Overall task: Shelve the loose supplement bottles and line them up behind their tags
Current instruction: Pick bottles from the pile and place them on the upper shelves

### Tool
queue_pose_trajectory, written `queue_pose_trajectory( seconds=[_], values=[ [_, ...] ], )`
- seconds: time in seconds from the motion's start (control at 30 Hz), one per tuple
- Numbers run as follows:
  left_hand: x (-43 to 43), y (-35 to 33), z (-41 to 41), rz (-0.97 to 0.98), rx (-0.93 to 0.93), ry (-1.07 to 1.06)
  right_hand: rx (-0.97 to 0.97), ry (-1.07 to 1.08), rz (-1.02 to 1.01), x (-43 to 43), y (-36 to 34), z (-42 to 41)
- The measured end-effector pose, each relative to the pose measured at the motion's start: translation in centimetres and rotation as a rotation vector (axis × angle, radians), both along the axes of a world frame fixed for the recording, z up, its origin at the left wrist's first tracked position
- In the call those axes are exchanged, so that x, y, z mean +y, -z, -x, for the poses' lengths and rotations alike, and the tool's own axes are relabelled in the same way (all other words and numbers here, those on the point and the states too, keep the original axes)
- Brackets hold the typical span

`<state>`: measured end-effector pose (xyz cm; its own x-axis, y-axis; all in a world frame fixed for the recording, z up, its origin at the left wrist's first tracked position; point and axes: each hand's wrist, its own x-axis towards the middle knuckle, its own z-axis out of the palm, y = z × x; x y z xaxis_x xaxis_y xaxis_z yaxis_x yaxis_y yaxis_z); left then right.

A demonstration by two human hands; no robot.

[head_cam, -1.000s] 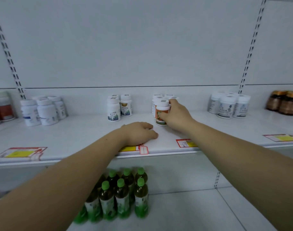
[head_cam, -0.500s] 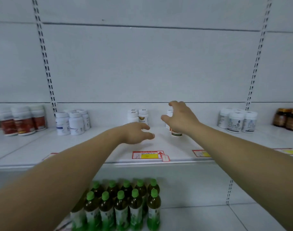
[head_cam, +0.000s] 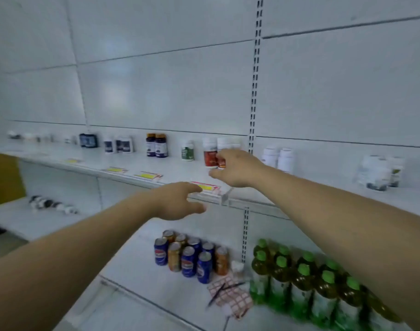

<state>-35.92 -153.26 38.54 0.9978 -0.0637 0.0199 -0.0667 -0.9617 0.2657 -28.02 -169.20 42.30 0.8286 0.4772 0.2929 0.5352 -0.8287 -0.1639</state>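
Red-label bottle [head_cam: 210, 158] — right hand [head_cam: 237, 167] at it, grip unclear | left hand [head_cam: 178, 201] outstretched, released

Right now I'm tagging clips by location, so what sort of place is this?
Probably a shop aisle: white slotted shelving with price tags along its edge, supplement bottles above, canned drinks below.

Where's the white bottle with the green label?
Head view, upper shelf: the green-labelled white bottle stands between dark amber bottles (left) and red-labelled white bottles (right).

Head camera looks forward and down, close to the shelf [head_cam: 170, 172].
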Motion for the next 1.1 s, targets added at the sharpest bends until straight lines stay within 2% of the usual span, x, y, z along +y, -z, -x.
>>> queue_pose_trajectory(
  seconds=[0.17,0.33,0.57,0.93,1.1],
  values=[
    [14.6,3.7,5.9,0.001,0.031,-0.231,0.051,-0.26,0.024,16.8,2.3,3.3],
    [25.5,8.5,8.7,0.071,0.111,-0.428,0.09,-0.467,0.126,30.2,6.8,4.8],
    [38.0,13.6,5.8,0.162,0.131,-0.606,0.209,-0.511,0.293,44.4,13.6,-0.6],
    [60.3,17.5,-1.9,0.278,0.162,-0.802,0.411,-0.539,0.286,68.5,20.1,-11.0],
    [71.7,19.8,-4.2,0.293,0.152,-0.8,0.491,-0.529,0.183,80.1,22.2,-13.3]
  ],
)
